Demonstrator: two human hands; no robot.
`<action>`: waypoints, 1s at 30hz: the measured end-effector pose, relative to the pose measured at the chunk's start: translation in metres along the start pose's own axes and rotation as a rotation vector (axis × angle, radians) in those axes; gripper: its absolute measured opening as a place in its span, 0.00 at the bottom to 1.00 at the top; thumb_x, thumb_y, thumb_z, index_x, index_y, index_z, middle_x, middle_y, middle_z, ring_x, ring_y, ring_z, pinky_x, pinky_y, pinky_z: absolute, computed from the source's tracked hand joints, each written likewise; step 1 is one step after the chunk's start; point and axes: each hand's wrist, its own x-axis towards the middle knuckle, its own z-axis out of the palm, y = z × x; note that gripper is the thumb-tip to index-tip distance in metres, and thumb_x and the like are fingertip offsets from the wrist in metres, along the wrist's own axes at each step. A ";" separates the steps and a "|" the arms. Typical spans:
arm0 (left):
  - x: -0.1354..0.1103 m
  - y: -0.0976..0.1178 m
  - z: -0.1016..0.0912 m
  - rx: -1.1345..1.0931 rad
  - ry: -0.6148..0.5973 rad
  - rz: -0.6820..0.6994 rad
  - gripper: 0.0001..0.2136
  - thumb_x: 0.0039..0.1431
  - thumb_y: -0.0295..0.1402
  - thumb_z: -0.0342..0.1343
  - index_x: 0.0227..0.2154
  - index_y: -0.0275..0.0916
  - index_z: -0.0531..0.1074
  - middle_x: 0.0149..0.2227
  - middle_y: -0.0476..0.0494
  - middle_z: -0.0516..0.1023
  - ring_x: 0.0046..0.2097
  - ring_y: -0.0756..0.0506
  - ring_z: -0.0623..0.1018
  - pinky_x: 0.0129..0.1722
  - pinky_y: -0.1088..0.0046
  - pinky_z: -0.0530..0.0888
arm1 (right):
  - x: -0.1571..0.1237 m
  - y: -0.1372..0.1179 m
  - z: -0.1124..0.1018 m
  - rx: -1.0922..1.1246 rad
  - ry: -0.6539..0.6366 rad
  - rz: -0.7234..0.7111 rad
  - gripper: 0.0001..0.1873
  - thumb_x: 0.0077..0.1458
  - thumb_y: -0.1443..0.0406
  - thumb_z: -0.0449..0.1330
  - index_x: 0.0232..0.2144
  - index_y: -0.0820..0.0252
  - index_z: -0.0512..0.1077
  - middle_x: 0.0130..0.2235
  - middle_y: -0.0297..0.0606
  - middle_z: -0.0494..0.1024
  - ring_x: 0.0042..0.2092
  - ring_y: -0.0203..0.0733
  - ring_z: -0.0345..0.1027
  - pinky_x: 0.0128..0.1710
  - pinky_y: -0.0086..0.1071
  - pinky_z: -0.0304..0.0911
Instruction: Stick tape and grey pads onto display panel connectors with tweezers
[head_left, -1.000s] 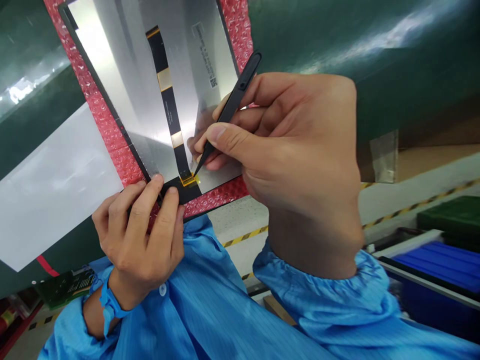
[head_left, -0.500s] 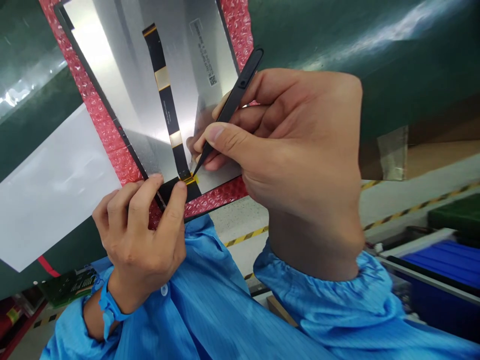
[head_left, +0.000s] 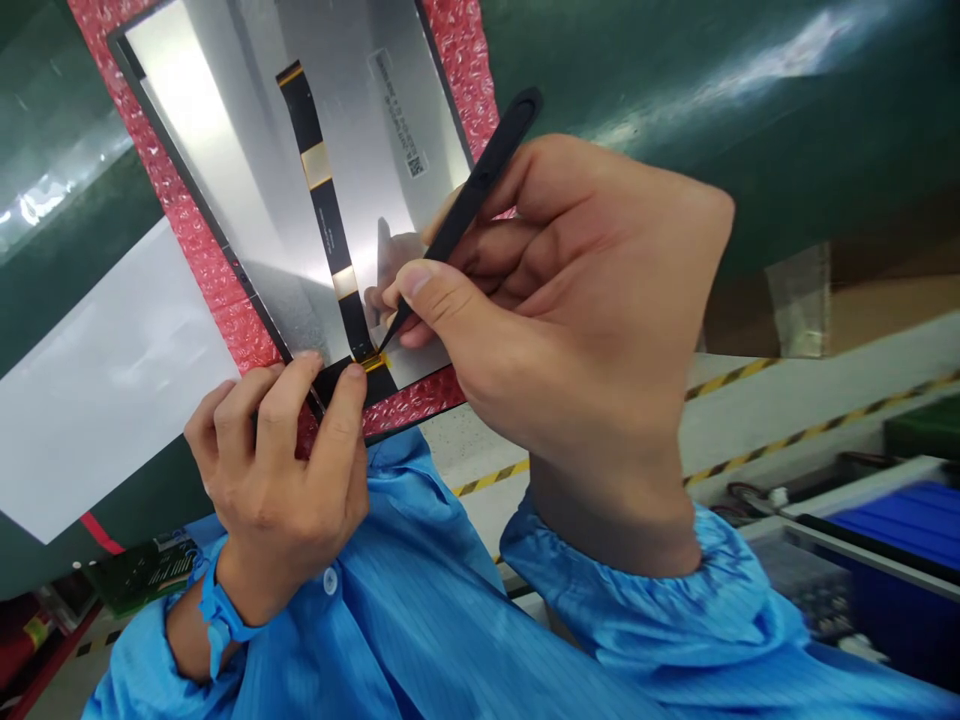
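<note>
A display panel lies with its silvery back up, its black frame around it. Along it runs a black flex cable with gold patches, its lower end at a connector with yellow tape near the panel's bottom edge. My left hand holds the panel's lower left corner, thumb tip beside the connector and fingers at the frame. Black tweezers are pinched in my right hand. Their pointed tip is at the connector, on the right of the cable; whether it touches is hard to tell.
Pink bubble wrap lies under the panel on a green mat. White paper lies to the left. A green circuit board is at lower left, a blue bin at lower right, and cardboard at the right.
The tweezers' tip has shifted slightly left along the connector, and my right hand has tilted a little. My left hand keeps its hold on the panel corner.
</note>
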 end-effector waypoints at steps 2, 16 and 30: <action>0.000 0.000 0.000 0.004 -0.006 -0.001 0.19 0.61 0.23 0.67 0.55 0.36 0.81 0.54 0.28 0.83 0.54 0.29 0.80 0.54 0.43 0.75 | -0.002 0.002 0.000 0.032 0.007 0.011 0.16 0.60 0.77 0.70 0.33 0.52 0.71 0.30 0.32 0.81 0.31 0.45 0.79 0.24 0.36 0.72; 0.003 0.004 -0.005 0.082 -0.120 -0.028 0.22 0.65 0.23 0.64 0.61 0.45 0.79 0.54 0.32 0.79 0.56 0.30 0.76 0.63 0.32 0.68 | 0.002 0.025 -0.003 0.322 0.062 -0.007 0.12 0.62 0.63 0.74 0.35 0.52 0.73 0.29 0.29 0.78 0.32 0.42 0.79 0.26 0.32 0.76; -0.011 0.008 -0.008 0.121 -0.158 -0.077 0.22 0.72 0.40 0.58 0.66 0.46 0.75 0.64 0.30 0.72 0.66 0.26 0.66 0.68 0.36 0.51 | 0.000 0.040 0.002 0.308 0.164 -0.003 0.10 0.61 0.61 0.71 0.37 0.48 0.72 0.32 0.34 0.82 0.33 0.48 0.81 0.28 0.38 0.79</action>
